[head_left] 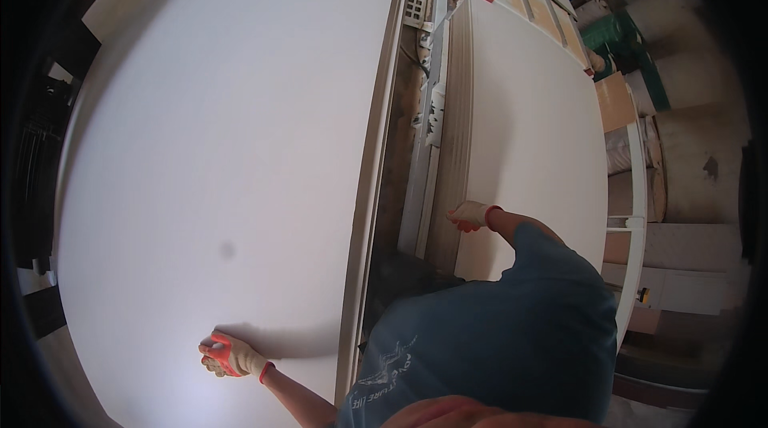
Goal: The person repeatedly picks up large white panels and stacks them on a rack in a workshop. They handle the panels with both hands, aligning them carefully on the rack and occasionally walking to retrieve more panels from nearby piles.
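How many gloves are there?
2: the left glove, over the big white board on the left, and the right glove, by the edge of the board stack on the right. More could be hidden.

L hand (232, 354) & R hand (472, 216) gloved, well apart, both w/ fingers (211, 362) part. curled

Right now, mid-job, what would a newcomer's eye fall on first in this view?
The huge white panel filling most of the left half comes first. Next are the beige-and-red gloved hands: the left hand over the panel's near part, the right hand by the left edge of a stack of white boards at right. A green object stands out at upper right.
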### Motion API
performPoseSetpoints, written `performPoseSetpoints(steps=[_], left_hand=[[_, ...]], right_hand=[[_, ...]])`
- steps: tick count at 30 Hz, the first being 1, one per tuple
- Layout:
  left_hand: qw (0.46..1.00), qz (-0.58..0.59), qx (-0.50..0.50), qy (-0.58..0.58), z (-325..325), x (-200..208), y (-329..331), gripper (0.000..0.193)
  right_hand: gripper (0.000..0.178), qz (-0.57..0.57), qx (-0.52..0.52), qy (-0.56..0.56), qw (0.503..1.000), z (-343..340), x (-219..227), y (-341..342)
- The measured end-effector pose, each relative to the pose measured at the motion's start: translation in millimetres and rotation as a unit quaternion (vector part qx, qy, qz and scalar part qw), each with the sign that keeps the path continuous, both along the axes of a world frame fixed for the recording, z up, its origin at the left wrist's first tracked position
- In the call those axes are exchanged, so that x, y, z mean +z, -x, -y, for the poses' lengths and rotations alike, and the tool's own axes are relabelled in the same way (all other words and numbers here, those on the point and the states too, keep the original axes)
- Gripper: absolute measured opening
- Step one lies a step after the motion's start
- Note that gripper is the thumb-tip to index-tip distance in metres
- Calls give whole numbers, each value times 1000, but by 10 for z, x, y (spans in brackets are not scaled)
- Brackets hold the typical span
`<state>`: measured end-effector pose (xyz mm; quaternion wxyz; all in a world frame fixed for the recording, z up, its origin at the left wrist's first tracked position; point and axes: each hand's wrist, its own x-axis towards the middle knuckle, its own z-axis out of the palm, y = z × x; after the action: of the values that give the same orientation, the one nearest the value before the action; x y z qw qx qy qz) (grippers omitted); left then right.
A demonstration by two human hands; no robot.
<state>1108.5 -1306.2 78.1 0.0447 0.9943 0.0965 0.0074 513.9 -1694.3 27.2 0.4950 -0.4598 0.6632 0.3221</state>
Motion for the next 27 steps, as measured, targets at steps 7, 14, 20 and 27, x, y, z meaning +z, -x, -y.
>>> performPoseSetpoints(steps=[7, 14, 20, 27], left_hand=[[971, 44, -227, 52, 2033, 148, -383, 52], [949, 147, -278, -16, 4149, -41, -379, 52], [950, 122, -279, -66, 4170, 6, -447, 48], [998, 0, 32, -52, 5586, 174, -457, 50]], right_hand=[[54, -61, 215, 70, 972, 978, 310, 133], [53, 33, -79, 112, 990, 3011, 107, 599], [51, 7, -29, 39, 999, 3999, 461, 1294], [43, 9, -130, 85, 988, 5405, 578, 1485]])
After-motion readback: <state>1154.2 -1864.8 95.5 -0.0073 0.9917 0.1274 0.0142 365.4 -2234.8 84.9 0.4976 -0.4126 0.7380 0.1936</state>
